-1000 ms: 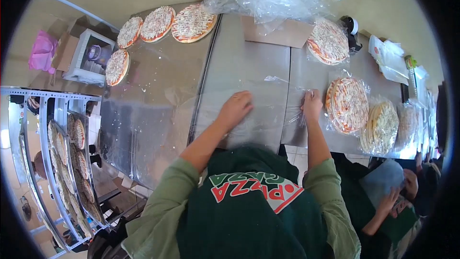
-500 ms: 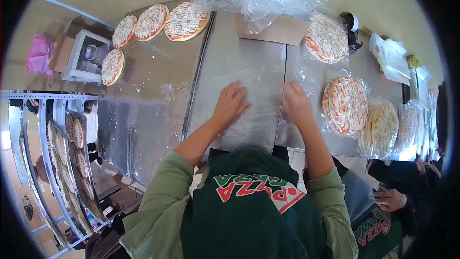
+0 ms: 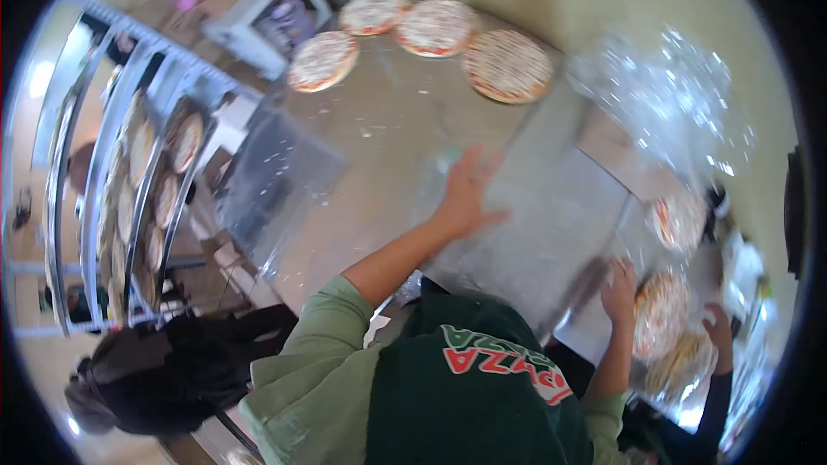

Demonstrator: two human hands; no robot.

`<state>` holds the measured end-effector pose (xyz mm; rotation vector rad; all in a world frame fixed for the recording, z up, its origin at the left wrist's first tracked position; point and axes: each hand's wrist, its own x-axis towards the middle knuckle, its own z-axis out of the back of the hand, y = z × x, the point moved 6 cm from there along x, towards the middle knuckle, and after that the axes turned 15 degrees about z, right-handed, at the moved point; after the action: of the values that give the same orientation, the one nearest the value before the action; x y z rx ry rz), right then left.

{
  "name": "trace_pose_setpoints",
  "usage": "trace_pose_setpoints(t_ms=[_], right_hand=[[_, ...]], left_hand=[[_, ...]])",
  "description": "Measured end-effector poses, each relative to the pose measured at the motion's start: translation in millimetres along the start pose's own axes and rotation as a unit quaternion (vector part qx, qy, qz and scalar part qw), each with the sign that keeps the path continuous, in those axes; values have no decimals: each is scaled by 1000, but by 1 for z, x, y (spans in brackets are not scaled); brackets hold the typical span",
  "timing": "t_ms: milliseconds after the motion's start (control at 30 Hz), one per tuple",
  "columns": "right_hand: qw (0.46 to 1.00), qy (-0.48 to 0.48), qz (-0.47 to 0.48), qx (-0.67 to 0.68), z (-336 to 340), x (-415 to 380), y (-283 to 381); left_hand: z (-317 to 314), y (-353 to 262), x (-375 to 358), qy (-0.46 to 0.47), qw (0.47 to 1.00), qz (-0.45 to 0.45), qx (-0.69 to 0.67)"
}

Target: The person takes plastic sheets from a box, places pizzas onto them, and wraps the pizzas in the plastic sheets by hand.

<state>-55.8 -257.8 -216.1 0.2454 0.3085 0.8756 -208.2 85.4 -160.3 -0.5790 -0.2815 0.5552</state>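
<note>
Facing the metal table (image 3: 551, 215): a person in green sleeves (image 3: 332, 319) and a printed dark apron (image 3: 465, 409) had both hands out front, in the head camera's view.
Left hand (image 3: 468, 194): fingers spread wide, it gripped nothing that showed; blur hid whether the palm met the metal.
Right hand (image 3: 618, 290): fingers bent, it was just beside the bagged pizza stack (image 3: 663, 310); whether it pinched anything could not be told.
Bagged pizza stack: it lay at the table's right, between the right hand and a co-worker's hand (image 3: 716, 319), with a pale bagged stack (image 3: 676, 368) next to it.
Four unwrapped pizzas (image 3: 508, 66): they lay topping up along the far edge, well apart from both hands.
Clear plastic heap (image 3: 663, 103): it stood crumpled by a cardboard box (image 3: 624, 151).
Risk at the stack: two people's hands so close could bump, dragging the bag and tilting the pizzas.
Risk on the metal: white crumbs (image 3: 366, 132) could cling to a hand or bag pulled across them.
</note>
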Motion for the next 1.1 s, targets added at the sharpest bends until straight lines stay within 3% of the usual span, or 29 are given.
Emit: trace_pose_setpoints(t_ms=[67, 100, 133, 233, 333, 433, 533, 633, 733, 767, 900, 1000, 1033, 1067, 1100], right_hand=[[1000, 7, -15, -13, -13, -1, 0], [1000, -4, -13, -20, -16, -1, 3], [1000, -5, -22, -18, -19, 1, 4], [999, 10, -48, -17, -28, 2, 6], [996, 55, -75, -12, -25, 3, 6], [988, 107, -104, 33, -22, 2, 6], [987, 120, -96, 53, -25, 5, 1], [988, 106, -106, 37, -23, 1, 7], [987, 99, -115, 43, -20, 1, 14], [988, 96, -114, 45, -20, 2, 13], [989, 85, -112, 50, -19, 0, 11], [994, 57, -81, 38, -27, -5, -1], [996, 40, -67, 34, -32, -9, -10], [998, 21, -42, 33, -34, -11, -16], [999, 22, -43, 15, -35, -13, -16]], left_hand=[[54, 104, 45, -207, 956, 112, -173], [73, 161, 60, -265, 845, 236, -399], [96, 208, 70, -261, 764, 312, -500], [129, 315, 87, -324, 504, 408, -688], [142, 369, 107, -302, 394, 383, -779], [141, 395, 123, -252, 328, 378, -828], [140, 414, 134, -248, 391, 394, -794], [142, 415, 142, -281, 391, 373, -793], [130, 409, 165, -223, 397, 232, -859], [128, 389, 165, -224, 348, 213, -885], [121, 348, 150, -194, 396, 121, -889], [111, 353, 139, -54, 401, -81, -911], [108, 351, 131, -91, 485, -93, -865], [107, 346, 122, -101, 513, -88, -848], [104, 335, 112, -94, 507, -62, -855]])
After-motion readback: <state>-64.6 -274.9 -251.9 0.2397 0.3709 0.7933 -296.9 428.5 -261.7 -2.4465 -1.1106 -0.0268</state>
